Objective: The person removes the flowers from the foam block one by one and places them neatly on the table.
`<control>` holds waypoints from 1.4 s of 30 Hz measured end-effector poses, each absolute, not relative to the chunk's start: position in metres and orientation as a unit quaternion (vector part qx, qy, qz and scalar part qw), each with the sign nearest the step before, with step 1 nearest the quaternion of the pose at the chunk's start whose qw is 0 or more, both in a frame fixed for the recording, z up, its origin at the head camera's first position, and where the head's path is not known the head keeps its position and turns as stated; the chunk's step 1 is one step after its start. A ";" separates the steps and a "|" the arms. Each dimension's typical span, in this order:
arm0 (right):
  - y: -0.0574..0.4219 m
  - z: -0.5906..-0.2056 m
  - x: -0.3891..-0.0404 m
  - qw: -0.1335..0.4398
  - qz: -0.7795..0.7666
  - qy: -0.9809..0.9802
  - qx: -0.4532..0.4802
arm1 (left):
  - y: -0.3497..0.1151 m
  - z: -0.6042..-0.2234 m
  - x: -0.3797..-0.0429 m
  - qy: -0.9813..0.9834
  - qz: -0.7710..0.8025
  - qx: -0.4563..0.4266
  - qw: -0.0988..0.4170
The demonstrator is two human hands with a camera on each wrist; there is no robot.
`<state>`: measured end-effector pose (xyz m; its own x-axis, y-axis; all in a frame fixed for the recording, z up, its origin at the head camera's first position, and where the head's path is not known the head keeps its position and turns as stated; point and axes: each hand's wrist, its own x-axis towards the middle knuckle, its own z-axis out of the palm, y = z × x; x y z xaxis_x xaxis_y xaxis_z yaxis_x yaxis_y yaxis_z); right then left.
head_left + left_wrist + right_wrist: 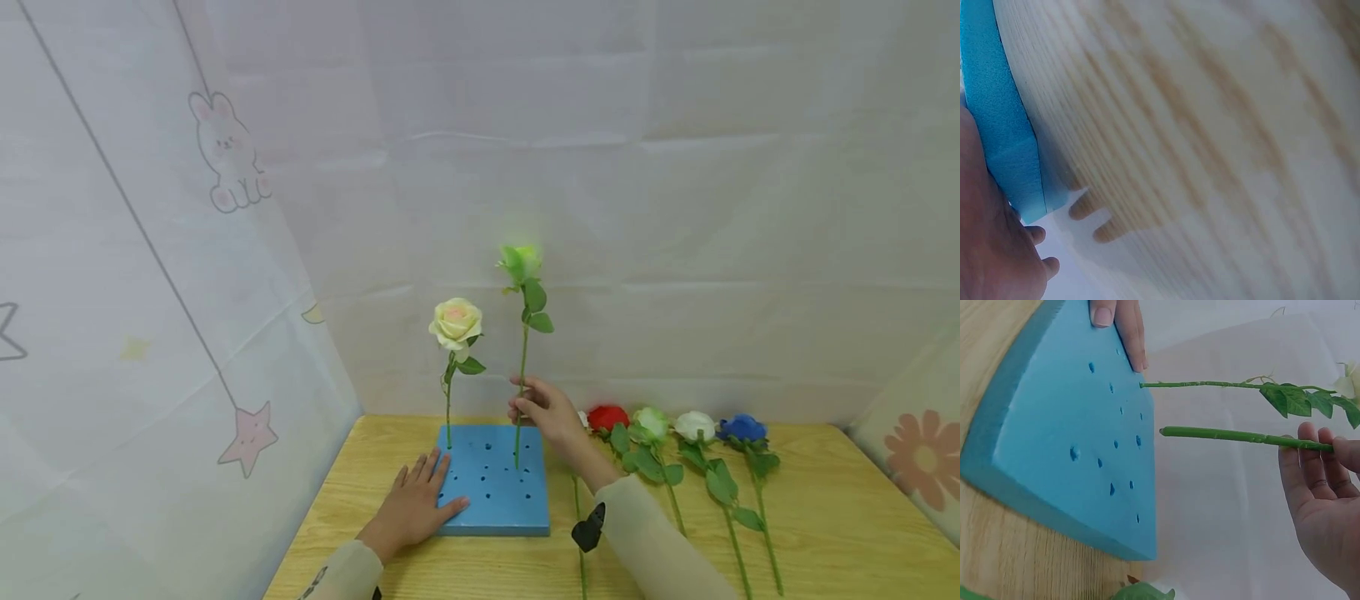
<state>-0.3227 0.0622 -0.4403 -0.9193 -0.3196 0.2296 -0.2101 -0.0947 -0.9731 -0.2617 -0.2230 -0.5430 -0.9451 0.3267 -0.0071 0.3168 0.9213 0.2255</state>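
Note:
My right hand (546, 410) pinches the green stem of an artificial rose (520, 265) with a light green bloom. In the right wrist view the stem's lower end (1166, 431) is apart from the blue foam block (1054, 419), over its holes. My left hand (416, 504) lies flat with fingers spread on the left side of the block, thumb along its front part. A cream rose (456, 323) stands upright in the block's back left corner, its stem in a hole. The left wrist view shows the left hand (997, 237) against the block's edge (1016, 169).
On the wooden table (840, 533) to the right lie several artificial roses, among them a red rose (607, 417), a pale green rose (651, 423), a white rose (695, 426) and a blue rose (743, 428). A pale printed cloth (675, 208) hangs behind the table.

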 end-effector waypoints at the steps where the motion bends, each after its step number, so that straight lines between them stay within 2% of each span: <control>1: 0.064 -0.441 -0.320 0.038 -0.710 0.674 -0.201 | -0.223 -0.543 -0.262 0.980 0.110 0.164 0.022; 17: 0.104 -0.445 -0.284 0.043 -0.685 0.690 -0.230 | -0.223 -0.543 -0.261 0.980 0.112 0.166 0.020; 26: 0.135 -0.445 -0.267 0.016 -0.648 0.726 -0.228 | -0.221 -0.539 -0.259 0.979 0.120 0.165 0.018; 42: 0.190 -0.452 -0.236 0.051 -0.646 0.739 -0.183 | -0.220 -0.540 -0.260 0.980 0.117 0.162 0.016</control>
<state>-0.2356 0.1897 -0.4523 -0.9280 -0.3361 0.1607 -0.2041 0.0977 -0.9741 -0.2602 -0.2205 -0.5402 -0.9471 0.3210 0.0057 0.3133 0.9202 0.2347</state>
